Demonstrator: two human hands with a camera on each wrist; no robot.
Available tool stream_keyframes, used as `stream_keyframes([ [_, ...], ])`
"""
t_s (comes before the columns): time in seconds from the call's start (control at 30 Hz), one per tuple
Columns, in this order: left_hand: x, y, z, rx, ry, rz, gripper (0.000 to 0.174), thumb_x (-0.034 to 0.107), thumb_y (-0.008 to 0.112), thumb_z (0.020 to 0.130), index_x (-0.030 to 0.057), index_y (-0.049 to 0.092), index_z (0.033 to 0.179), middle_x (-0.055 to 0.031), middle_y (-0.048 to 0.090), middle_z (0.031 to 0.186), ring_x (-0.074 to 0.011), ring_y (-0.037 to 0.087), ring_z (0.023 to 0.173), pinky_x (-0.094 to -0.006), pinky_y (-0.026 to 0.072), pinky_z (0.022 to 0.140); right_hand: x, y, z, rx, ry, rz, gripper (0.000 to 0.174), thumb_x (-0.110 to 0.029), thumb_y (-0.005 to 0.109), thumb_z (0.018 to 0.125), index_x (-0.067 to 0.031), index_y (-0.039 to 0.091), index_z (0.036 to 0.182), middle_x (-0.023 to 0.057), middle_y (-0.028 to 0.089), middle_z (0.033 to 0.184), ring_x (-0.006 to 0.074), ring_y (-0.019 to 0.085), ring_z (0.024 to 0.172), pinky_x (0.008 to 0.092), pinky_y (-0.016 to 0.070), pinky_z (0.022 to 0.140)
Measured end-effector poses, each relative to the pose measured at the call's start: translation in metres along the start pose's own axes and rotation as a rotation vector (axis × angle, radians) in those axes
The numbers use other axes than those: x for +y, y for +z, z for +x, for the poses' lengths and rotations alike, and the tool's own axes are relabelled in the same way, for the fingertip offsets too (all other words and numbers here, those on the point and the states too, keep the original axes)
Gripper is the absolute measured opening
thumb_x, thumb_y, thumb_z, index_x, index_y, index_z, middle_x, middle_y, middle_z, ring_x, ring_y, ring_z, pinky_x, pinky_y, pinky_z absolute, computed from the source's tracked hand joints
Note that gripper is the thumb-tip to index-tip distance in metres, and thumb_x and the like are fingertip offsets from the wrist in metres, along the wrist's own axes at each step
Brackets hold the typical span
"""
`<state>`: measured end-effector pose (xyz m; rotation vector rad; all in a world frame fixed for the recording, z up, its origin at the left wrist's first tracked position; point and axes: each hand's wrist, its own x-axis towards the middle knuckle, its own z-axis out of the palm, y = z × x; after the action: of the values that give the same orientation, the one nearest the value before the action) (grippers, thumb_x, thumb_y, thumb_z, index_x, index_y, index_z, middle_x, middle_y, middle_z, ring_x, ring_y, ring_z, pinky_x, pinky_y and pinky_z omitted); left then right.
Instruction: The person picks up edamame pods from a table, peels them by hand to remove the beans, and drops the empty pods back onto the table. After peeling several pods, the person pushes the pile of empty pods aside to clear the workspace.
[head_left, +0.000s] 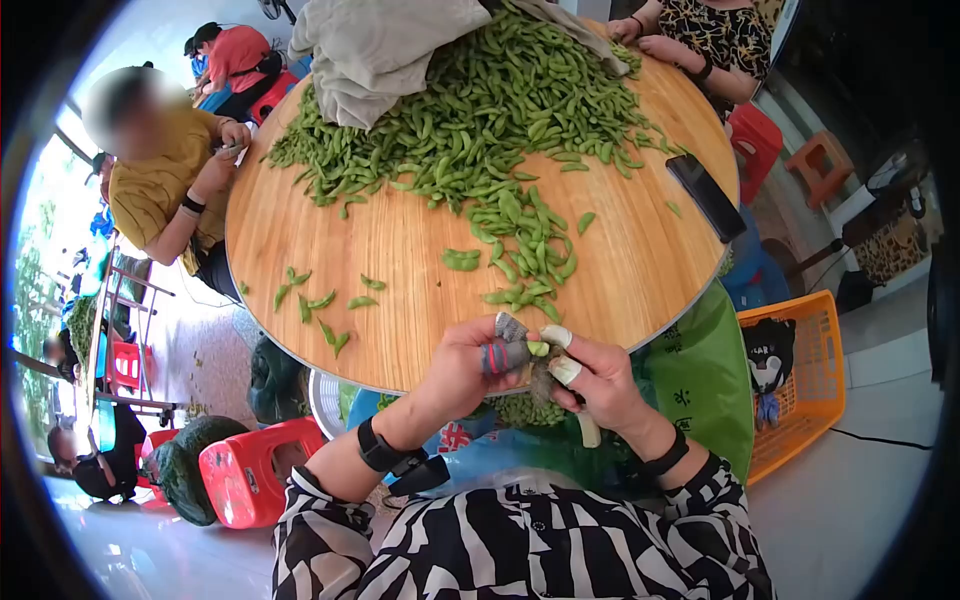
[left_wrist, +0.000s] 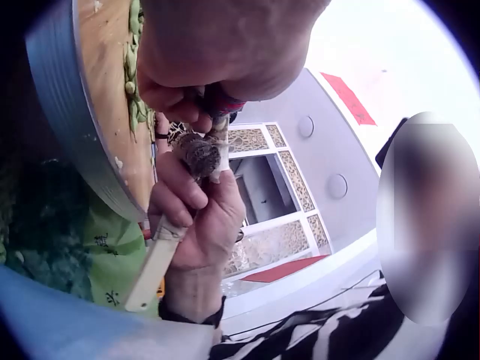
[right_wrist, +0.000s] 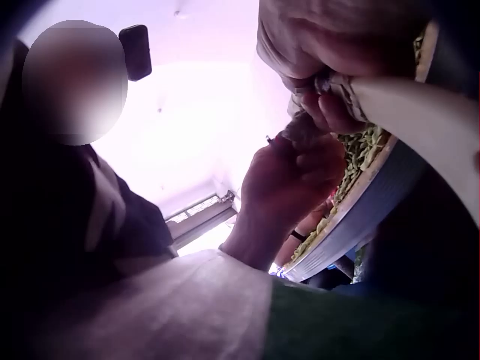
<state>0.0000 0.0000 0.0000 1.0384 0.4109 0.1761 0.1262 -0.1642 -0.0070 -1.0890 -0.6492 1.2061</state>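
Both hands meet at the near edge of the round wooden table. My left hand (head_left: 470, 365), its fingertips wrapped in grey and red, pinches a green pod (head_left: 538, 348). White covers sit on the thumb and finger of my right hand (head_left: 608, 385), which grips a tool with a flat cream handle (head_left: 590, 430). In the left wrist view this handle (left_wrist: 154, 274) points down from the right hand (left_wrist: 199, 232); the tool's working end is hidden. A dark, rough wrap (left_wrist: 199, 154) covers one right finger. Loose green pods (head_left: 525, 225) trail from the heap toward the hands.
A large pod heap (head_left: 480, 110) lies partly under a grey cloth (head_left: 375, 50). A black phone (head_left: 705, 197) rests at the table's right. Beside the table are an orange crate (head_left: 835, 390) and a red stool (head_left: 240, 480). A person in yellow (head_left: 150, 205) sits at the left.
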Motion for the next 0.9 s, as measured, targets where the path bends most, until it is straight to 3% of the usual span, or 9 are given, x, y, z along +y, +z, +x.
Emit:
stream_keyframes([
  [0.07,0.001,-0.002,0.001,-0.133,-0.198,-0.32,0.019,0.013,0.063,0.086,0.0001,0.06,0.101,-0.0061,0.06,0.076,-0.0106,0.053,0.056,-0.0226,0.0384,0.048,0.001,0.0,-0.001,0.038,-0.323,-0.614,0.039,-0.007,0.057,0.091,-0.0007,0.052,0.129,0.0075,0.064,0.096,0.0179,0.06,0.075,0.0278,0.0487,0.069],
  [0.1,-0.006,0.006,0.001,-0.141,-0.202,-0.352,0.019,0.013,0.063,0.086,0.0001,0.06,0.101,-0.0061,0.06,0.076,-0.0106,0.053,0.056,-0.0226,0.0384,0.048,-0.001,-0.005,-0.01,0.039,-0.295,-0.634,0.039,-0.007,0.057,0.091,-0.0007,0.052,0.129,0.0075,0.064,0.096,0.0179,0.06,0.075,0.0278,0.0487,0.069],
  [0.2,-0.008,0.014,0.0,-0.04,-0.214,-0.121,0.014,0.008,0.058,0.089,0.0,0.059,0.1,-0.0049,0.059,0.072,-0.0099,0.051,0.055,-0.0217,0.0368,0.047,0.01,-0.005,-0.007,0.03,-0.588,-0.78,0.039,-0.002,0.057,0.088,0.0003,0.052,0.127,0.0088,0.063,0.094,0.0147,0.059,0.075,0.027,0.0479,0.067],
  [0.27,-0.011,0.025,-0.005,-0.018,-0.09,0.167,0.011,0.005,0.054,0.089,0.0012,0.059,0.098,-0.0043,0.059,0.071,-0.0099,0.052,0.057,-0.0214,0.0377,0.048,0.009,0.004,-0.013,0.118,-0.357,-0.44,0.036,-0.001,0.058,0.086,0.0008,0.055,0.122,0.0086,0.061,0.088,0.0125,0.06,0.076,0.0256,0.0474,0.064],
  [0.4,-0.008,0.021,-0.012,-0.01,-0.068,0.189,0.01,0.004,0.052,0.089,0.0019,0.06,0.095,-0.0063,0.059,0.069,-0.0119,0.053,0.056,-0.0244,0.0389,0.047,0.006,0.001,-0.019,0.151,-0.326,-0.61,0.031,-0.004,0.061,0.086,0.0015,0.056,0.117,0.0072,0.061,0.083,0.0116,0.062,0.075,0.0245,0.0476,0.064],
  [0.5,0.027,-0.021,-0.022,0.192,0.615,1.477,0.024,-0.002,0.057,0.074,0.0034,0.062,0.097,-0.0131,0.06,0.079,-0.0306,0.056,0.062,-0.0365,0.0468,0.057,-0.001,-0.004,-0.025,-0.035,-0.074,-0.593,0.03,-0.008,0.062,0.087,0.0017,0.056,0.115,0.0047,0.06,0.077,0.0092,0.062,0.071,0.0239,0.0475,0.063],
  [0.63,0.062,-0.056,-0.009,0.42,0.661,1.78,0.023,-0.002,0.059,0.073,0.0016,0.062,0.096,-0.0139,0.058,0.092,-0.0333,0.055,0.091,-0.0402,0.0464,0.076,0.0,-0.003,-0.02,-0.091,-0.062,-0.565,0.032,-0.009,0.057,0.089,0.0028,0.053,0.119,0.0043,0.06,0.076,0.0083,0.061,0.069,0.0243,0.0477,0.063],
  [0.73,0.059,-0.06,0.025,0.213,0.692,1.529,0.02,-0.002,0.059,0.075,-0.0001,0.059,0.095,-0.0152,0.058,0.092,-0.0345,0.055,0.092,-0.0416,0.0459,0.076,0.006,0.0,-0.013,-0.045,-0.117,-0.453,0.034,-0.011,0.053,0.091,0.0033,0.051,0.122,0.004,0.058,0.075,0.008,0.058,0.066,0.0237,0.0462,0.062],
  [0.9,0.041,-0.064,0.055,0.224,0.618,1.645,0.022,-0.001,0.06,0.077,-0.0007,0.055,0.098,-0.018,0.058,0.092,-0.0374,0.055,0.09,-0.0417,0.047,0.071,-0.001,-0.001,-0.013,0.03,-0.014,-0.279,0.037,-0.014,0.044,0.095,0.0019,0.048,0.128,0.0024,0.051,0.068,0.0072,0.046,0.056,0.0214,0.0395,0.055],
])
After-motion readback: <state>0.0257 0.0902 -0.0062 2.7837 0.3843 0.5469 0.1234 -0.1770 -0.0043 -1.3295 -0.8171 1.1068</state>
